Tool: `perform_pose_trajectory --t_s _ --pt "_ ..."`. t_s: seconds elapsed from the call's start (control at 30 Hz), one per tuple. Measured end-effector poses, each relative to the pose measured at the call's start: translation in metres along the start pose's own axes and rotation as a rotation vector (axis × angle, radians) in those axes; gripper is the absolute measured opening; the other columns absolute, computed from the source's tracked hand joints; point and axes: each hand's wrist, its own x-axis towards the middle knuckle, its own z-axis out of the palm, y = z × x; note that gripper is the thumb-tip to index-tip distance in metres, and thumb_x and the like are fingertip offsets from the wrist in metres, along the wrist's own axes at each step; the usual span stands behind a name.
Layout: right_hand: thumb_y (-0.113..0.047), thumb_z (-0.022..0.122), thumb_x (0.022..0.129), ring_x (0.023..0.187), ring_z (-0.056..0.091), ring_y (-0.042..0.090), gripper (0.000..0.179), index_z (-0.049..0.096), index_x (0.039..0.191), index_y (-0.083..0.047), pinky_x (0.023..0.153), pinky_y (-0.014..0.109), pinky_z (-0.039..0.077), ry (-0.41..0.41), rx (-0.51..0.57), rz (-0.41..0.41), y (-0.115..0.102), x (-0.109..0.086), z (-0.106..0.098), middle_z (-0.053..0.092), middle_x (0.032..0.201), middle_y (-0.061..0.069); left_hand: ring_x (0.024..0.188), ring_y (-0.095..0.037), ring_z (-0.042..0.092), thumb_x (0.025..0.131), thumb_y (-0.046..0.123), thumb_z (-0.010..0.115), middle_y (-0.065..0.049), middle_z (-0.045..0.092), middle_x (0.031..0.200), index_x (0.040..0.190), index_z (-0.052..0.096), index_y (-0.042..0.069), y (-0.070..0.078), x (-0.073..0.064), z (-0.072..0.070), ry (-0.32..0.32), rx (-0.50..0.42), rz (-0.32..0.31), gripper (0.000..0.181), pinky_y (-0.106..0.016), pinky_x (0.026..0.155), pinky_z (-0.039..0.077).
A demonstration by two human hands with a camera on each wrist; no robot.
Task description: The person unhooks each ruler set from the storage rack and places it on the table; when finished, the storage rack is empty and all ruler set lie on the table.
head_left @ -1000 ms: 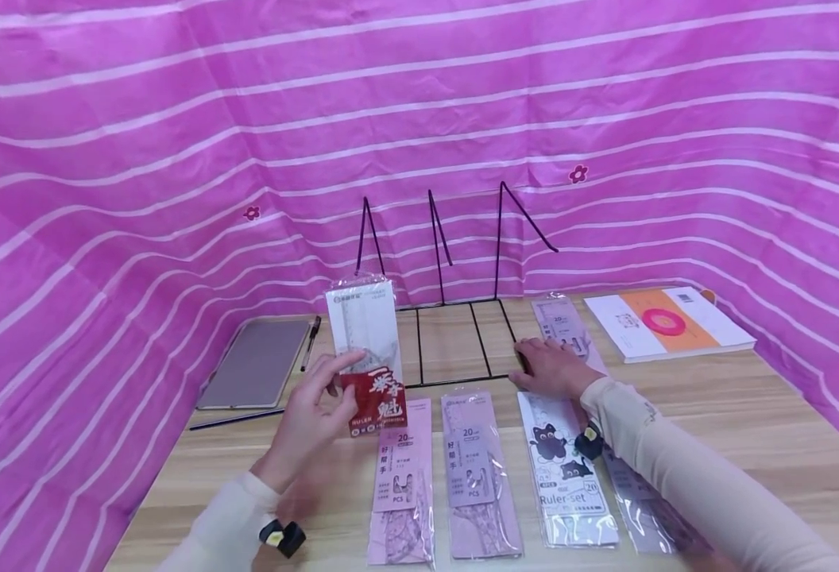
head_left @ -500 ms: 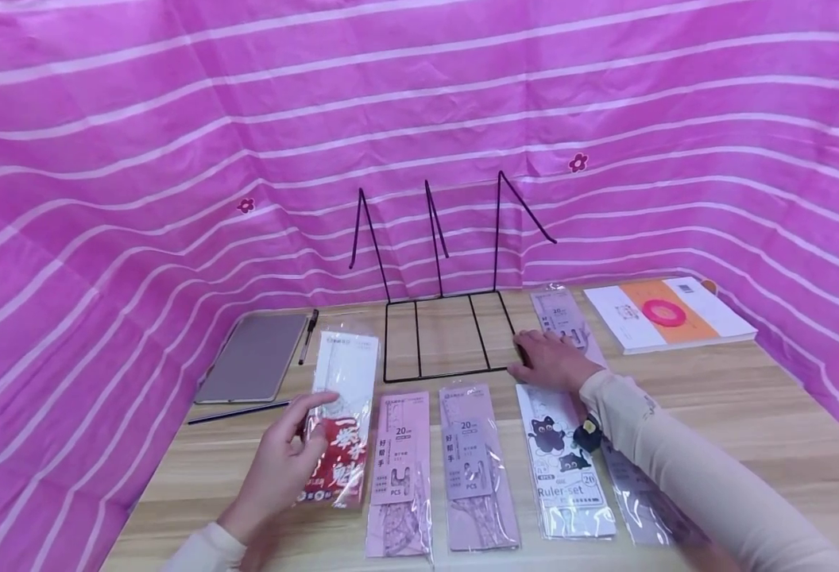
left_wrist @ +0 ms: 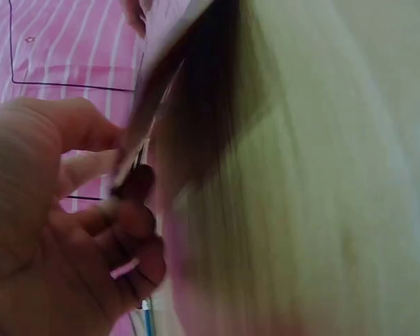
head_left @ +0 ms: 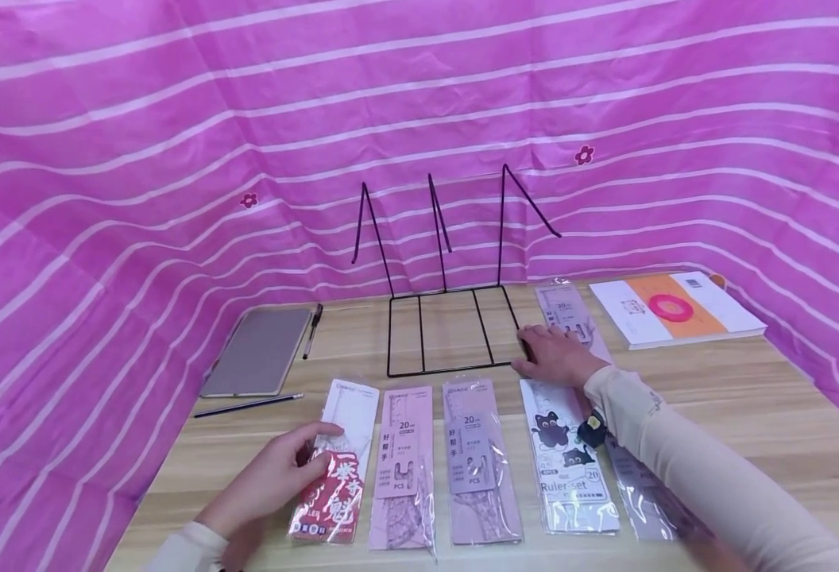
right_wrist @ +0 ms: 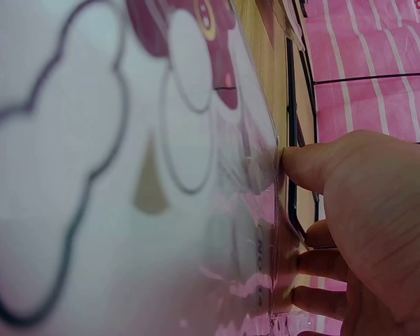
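My left hand [head_left: 276, 477] pinches a red and white ruler set packet [head_left: 351, 405] by its left edge, at the left end of a row of packets. In the left wrist view the packet is a dark, blurred, tilted sheet between thumb and fingers [left_wrist: 91, 126]. My right hand [head_left: 555, 357] rests by the front right corner of a black wire rack [head_left: 455, 369], over part of a pink ruler packet [head_left: 558, 302]. In the right wrist view its thumb is right at the edge of the white cat-print ruler set packet [right_wrist: 91, 210], with nothing gripped.
Two more pink ruler packets [head_left: 401, 445] lie mid-row, and another pink one [head_left: 648, 500] lies partly under the right forearm. A grey tablet-like slab [head_left: 255, 349], a black pen [head_left: 313, 330] and a pencil [head_left: 248, 405] are at left. A white and orange book [head_left: 677, 310] lies back right.
My left hand has brought the red and white packet down and to the left, from upright before the rack to low beside the pink packets. My right hand has stayed by the rack.
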Motion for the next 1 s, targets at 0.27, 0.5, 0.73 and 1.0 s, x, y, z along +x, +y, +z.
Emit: perform_pose_trajectory --t_s 0.27,0.5,0.73,1.0 --pt "-0.048 0.059 0.104 0.153 0.032 0.051 0.075 0.038 0.161 -0.002 0.126 0.071 0.021 -0.012 0.008 0.005 -0.002 0.002 0.002 0.039 0.165 0.026 0.099 -0.011 0.061 0.098 0.021 0.075 0.004 0.071 0.118 0.133 0.069 0.029 0.001 0.0 -0.005 -0.03 0.221 -0.073 0.036 -0.042 0.097 0.058" --pt "-0.048 0.059 0.104 0.153 0.032 0.051 0.076 0.038 0.16 -0.001 0.125 0.072 0.022 -0.014 0.015 -0.002 0.001 0.003 0.005 0.039 0.165 0.026 0.084 -0.005 0.056 0.101 0.026 0.072 0.012 0.065 0.094 0.134 0.069 0.027 0.001 0.004 -0.009 -0.066 0.29 -0.045 0.034 -0.025 0.078 0.052" --pt "-0.048 0.059 0.104 0.152 0.033 0.052 0.076 0.039 0.16 0.0 0.124 0.072 0.022 -0.007 0.021 -0.006 0.003 0.007 0.003 0.04 0.164 0.027 0.076 -0.009 0.056 0.102 0.027 0.07 0.01 0.065 0.084 0.12 0.076 0.024 0.007 0.02 -0.013 -0.023 0.318 -0.06 0.019 -0.027 0.071 0.051" --pt "-0.048 0.059 0.104 0.153 0.031 0.053 0.077 0.039 0.16 0.0 0.124 0.074 0.019 -0.041 0.042 -0.006 0.006 0.008 0.003 0.038 0.164 0.028 0.079 -0.017 0.056 0.102 0.031 0.069 0.002 0.063 0.09 0.125 0.073 0.019 0.024 0.042 -0.027 -0.13 0.301 -0.185 0.026 -0.033 0.069 0.05"
